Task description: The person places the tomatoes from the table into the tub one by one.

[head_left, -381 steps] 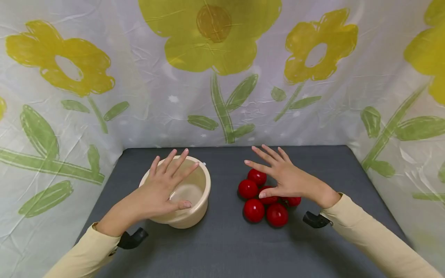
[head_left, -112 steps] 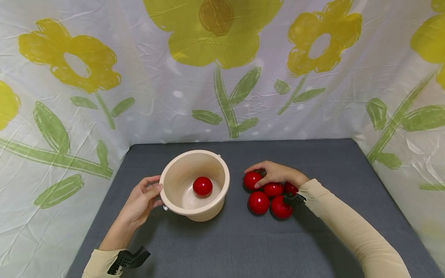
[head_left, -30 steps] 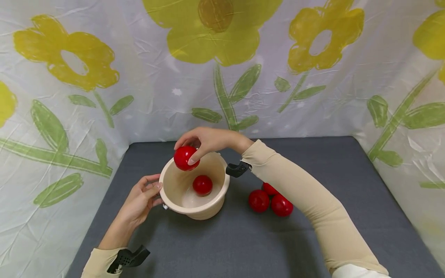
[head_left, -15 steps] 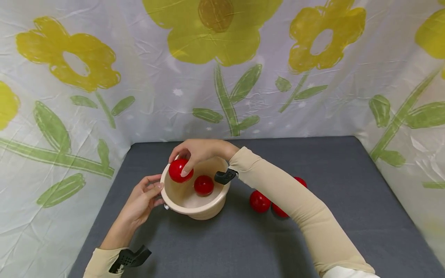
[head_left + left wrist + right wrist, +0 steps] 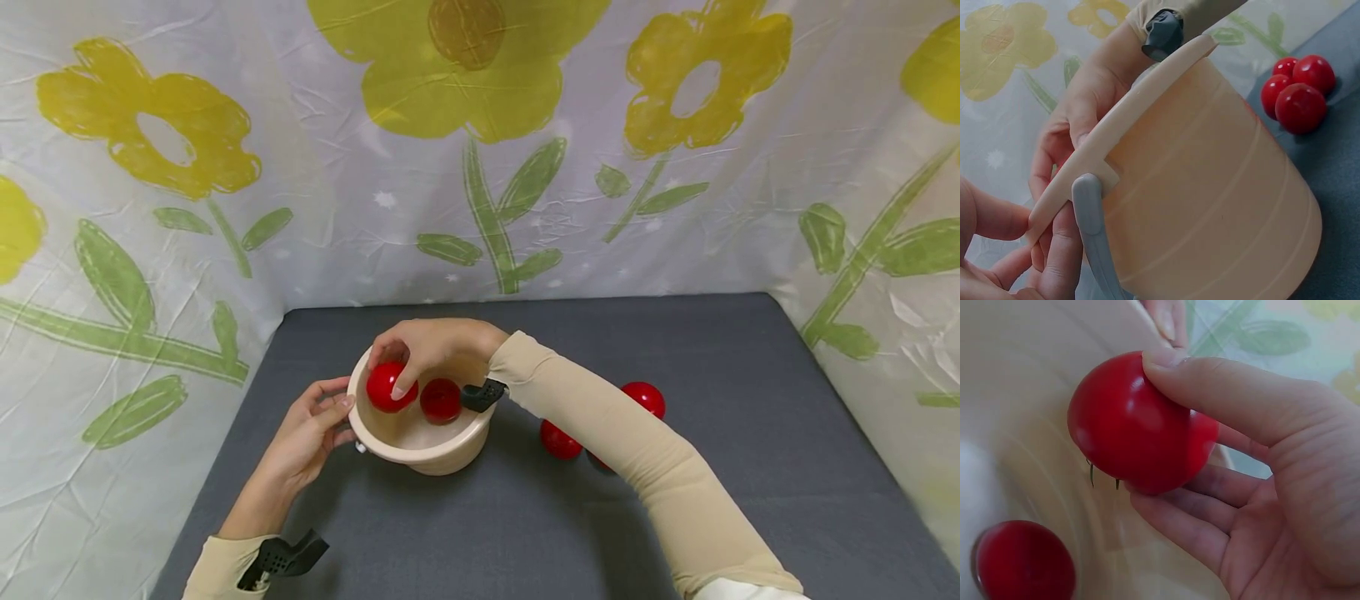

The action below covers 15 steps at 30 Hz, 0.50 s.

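Observation:
My left hand (image 5: 300, 437) pinches the left rim of a cream plastic bucket (image 5: 442, 456) between thumb and fingers. The bucket stands on the table with its mouth tipped toward me; its grey handle (image 5: 1091, 215) hangs down in the left wrist view. Inside the mouth, my right hand (image 5: 431, 343) holds a shiny red tomato (image 5: 386, 390) near the left inner wall. In the right wrist view, thin green stem bits poke out under this held tomato (image 5: 1132, 422), thumb on top and fingers below. A second tomato (image 5: 441, 402) rests on the bucket's bottom.
Several more tomatoes (image 5: 1300, 107) sit clustered on the table right of the bucket; the right sleeve (image 5: 600, 408) partly hides them in the head view. Dark grey cloth (image 5: 420, 542) covers the table. A flower-printed curtain (image 5: 330, 225) closes off the back and sides.
Earlier the right hand gripped a tomato in the table cluster, then carried it left over the bucket. Over the last second it has lowered the tomato into the mouth. The left hand stays on the rim.

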{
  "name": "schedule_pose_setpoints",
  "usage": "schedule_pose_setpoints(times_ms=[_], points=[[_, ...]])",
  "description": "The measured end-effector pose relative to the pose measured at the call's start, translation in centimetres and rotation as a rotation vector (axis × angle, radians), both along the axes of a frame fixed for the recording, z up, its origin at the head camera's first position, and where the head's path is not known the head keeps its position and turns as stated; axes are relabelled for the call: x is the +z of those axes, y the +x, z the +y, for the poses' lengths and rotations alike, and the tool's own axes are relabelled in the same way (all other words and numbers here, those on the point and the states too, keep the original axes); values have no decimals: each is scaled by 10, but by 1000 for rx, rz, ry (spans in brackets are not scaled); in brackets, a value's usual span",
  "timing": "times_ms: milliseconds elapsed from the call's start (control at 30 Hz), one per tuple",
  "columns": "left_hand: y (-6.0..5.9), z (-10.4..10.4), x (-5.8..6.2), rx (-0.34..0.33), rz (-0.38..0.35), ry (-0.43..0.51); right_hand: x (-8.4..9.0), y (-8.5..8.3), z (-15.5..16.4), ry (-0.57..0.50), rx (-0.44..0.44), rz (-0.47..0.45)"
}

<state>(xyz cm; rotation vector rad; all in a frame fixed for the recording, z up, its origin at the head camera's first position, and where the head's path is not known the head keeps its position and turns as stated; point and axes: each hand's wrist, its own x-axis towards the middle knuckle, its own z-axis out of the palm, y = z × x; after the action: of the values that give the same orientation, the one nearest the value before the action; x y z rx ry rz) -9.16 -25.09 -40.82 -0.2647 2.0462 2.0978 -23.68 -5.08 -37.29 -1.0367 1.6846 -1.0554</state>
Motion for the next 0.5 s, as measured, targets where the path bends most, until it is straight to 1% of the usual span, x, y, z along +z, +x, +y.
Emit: schedule_pose_setpoints(times_ms=[67, 167, 200, 233, 400, 467, 500], points=[[0, 0, 0, -2, 0, -5, -1, 2, 0, 10, -14, -38], [0, 0, 0, -4, 3, -8, -3, 3, 0, 17, -25, -35], [0, 0, 0, -4, 4, -8, -4, 3, 0, 14, -21, -1], [0, 0, 0, -4, 5, -7, -5, 3, 0, 15, -23, -5], [0, 0, -1, 1, 8, -3, -11, 1, -1, 11, 26, 104], [0, 0, -1, 2, 9, 0, -12, 1, 0, 14, 38, 130], [-1, 0, -1, 3, 10, 3, -12, 1, 0, 15, 35, 122]])
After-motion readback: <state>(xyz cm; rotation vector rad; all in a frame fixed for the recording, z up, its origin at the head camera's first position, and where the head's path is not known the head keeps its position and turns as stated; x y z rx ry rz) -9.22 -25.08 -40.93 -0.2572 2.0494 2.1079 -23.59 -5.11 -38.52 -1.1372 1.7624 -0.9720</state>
